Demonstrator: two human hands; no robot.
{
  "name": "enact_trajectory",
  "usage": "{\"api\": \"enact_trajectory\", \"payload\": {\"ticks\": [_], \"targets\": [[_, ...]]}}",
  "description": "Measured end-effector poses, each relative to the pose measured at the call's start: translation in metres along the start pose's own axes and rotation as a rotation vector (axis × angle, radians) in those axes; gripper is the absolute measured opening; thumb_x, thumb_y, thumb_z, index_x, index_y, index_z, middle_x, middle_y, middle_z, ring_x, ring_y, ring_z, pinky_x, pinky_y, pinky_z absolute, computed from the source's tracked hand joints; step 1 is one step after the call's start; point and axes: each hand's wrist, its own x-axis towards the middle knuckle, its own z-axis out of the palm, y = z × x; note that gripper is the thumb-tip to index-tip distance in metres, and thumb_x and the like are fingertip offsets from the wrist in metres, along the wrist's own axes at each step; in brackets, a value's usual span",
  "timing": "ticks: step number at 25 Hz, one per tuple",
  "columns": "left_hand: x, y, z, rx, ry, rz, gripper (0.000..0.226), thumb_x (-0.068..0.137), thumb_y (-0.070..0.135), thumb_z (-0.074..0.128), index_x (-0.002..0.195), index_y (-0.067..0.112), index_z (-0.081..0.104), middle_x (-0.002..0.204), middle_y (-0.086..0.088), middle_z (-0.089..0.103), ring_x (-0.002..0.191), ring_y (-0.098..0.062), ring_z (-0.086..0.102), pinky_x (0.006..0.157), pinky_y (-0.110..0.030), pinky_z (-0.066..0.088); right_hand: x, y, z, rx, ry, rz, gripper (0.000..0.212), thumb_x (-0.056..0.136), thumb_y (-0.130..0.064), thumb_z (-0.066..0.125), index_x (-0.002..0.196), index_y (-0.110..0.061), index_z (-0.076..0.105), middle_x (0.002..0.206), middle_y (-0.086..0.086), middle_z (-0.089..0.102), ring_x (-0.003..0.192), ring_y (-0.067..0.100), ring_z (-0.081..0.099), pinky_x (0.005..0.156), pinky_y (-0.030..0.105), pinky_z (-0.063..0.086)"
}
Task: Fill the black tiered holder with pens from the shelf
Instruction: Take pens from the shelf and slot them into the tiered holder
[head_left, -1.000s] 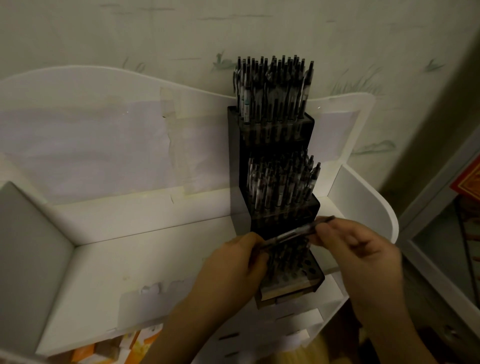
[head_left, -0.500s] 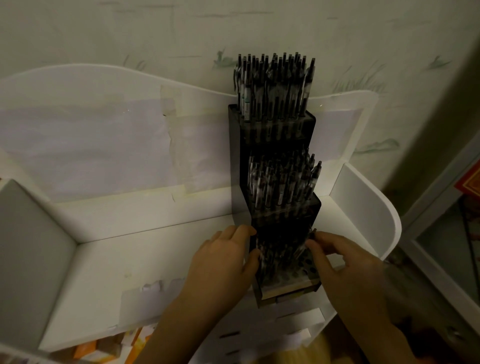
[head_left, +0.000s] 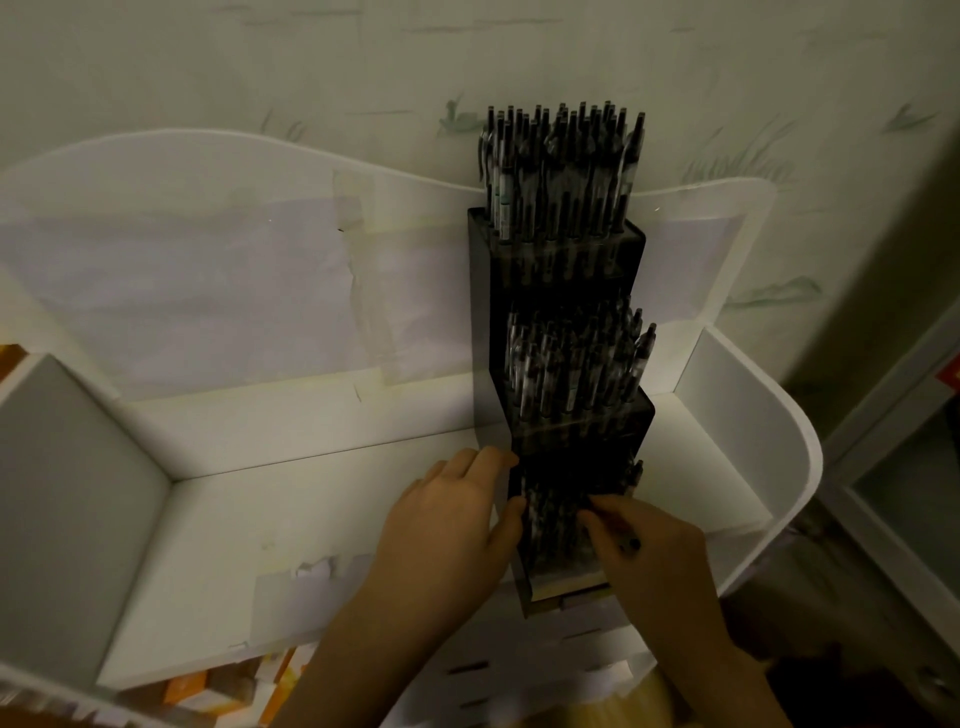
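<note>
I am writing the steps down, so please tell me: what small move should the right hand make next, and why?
Probably push the pen straight down into the bottom tier. The right hand pinches it over that tier of the holder, and the left hand steadies the holder's side.

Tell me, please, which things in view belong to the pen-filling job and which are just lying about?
Part of the job:
- black tiered holder
- pen gripped by the right hand at the bottom tier
- left hand resting against the holder's side
- white shelf

Just lying about:
- orange boxes below
- taped paper on the shelf's back panel
</note>
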Motion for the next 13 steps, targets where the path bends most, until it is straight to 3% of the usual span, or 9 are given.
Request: {"api": "enact_trajectory", "payload": {"ticks": [7,10,13], "targets": [[-0.003,0.008,-0.001,-0.036,0.009,-0.024,0.036,0.095,0.045,0.045,0.13,0.04,0.041,0.117,0.017,0.056,0.103,-0.005,0.055,0.081,-0.025,0.052,0.013,0.002,-0.004,-0.024,-0.128,0.047,0.009,0.083,-0.021,0.075,0.091,-0.018,0.078,0.077,-0.007,0.073,0.068,0.003,0.066,0.067,0.015,0.055],[-0.008,0.015,0.002,-0.052,0.034,-0.067,0.036,0.094,0.045,0.045,0.13,0.041,0.041,0.118,0.018,0.055,0.105,-0.004,0.054,0.083,-0.026,0.051,0.016,-0.001,-0.009,-0.027,-0.198,0.081,0.013,0.085,-0.025,0.073,0.093,-0.016,0.078,0.08,-0.003,0.074,0.071,0.008,0.068,0.069,0.027,0.058],[-0.016,0.027,0.003,-0.053,0.066,-0.097,0.036,0.094,0.045,0.046,0.129,0.04,0.041,0.118,0.017,0.056,0.105,-0.004,0.054,0.084,-0.024,0.051,0.013,-0.001,-0.021,-0.045,-0.24,0.083,0.022,0.085,-0.033,0.073,0.104,-0.021,0.076,0.09,-0.004,0.074,0.079,0.01,0.068,0.074,0.031,0.057]]}}
